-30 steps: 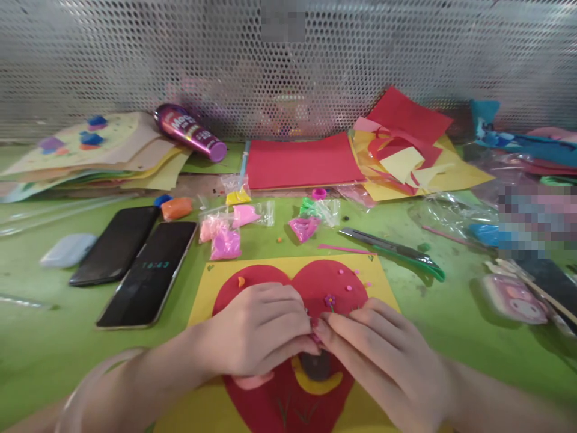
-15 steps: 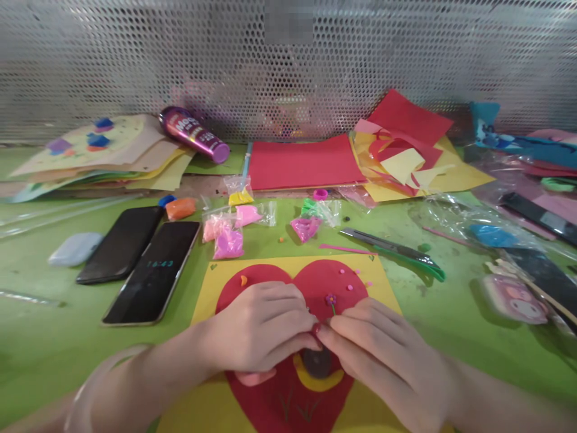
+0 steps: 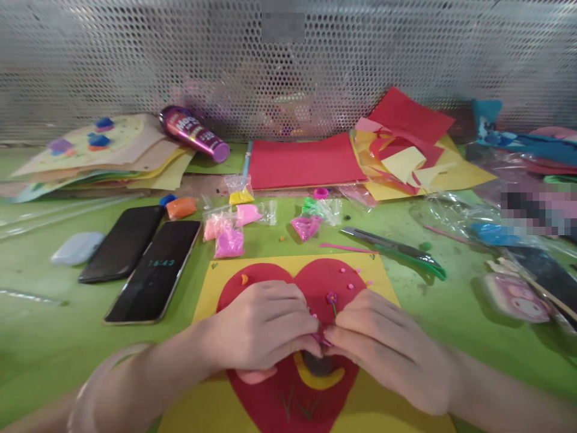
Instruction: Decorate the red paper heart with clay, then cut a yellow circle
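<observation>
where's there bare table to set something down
One bare patch lies right of the card, between the knife, pink case and right arm. Another lies left, between the phones and left arm. Crowded: the back, with papers and bags, and the right edge.

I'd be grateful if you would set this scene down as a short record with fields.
left hand: fingertips pinching a small pink piece
right hand: fingertips pinching that piece too
below hands: red heart on yellow sheet
on heart: purple flower, dark disc, yellow crescent
to the left: two dark phones, white case
ahead, to the right: green-handled cutter
at the back: red paper, purple container
</observation>
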Demonstrator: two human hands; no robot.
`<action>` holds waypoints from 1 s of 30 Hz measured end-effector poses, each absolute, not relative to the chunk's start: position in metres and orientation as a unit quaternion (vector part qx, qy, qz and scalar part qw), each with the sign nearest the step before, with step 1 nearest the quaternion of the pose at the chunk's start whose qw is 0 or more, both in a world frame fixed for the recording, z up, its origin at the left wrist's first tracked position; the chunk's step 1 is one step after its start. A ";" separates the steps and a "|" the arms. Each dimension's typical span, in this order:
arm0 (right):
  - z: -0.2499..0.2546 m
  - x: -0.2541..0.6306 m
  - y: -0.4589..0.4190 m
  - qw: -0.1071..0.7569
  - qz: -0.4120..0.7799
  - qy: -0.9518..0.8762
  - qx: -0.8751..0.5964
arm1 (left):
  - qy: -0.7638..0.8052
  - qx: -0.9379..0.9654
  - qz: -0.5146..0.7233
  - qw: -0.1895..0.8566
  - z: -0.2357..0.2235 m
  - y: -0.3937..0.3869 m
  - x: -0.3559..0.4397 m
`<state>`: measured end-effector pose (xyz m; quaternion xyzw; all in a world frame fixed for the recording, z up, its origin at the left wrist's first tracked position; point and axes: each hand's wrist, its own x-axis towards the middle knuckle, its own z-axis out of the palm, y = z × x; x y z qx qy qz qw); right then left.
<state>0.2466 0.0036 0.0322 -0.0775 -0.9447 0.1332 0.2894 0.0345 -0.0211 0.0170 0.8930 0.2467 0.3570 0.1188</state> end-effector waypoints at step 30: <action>0.026 0.241 0.002 0.337 0.043 -0.939 -0.052 | 0.254 0.890 0.354 0.136 0.015 -0.022 0.035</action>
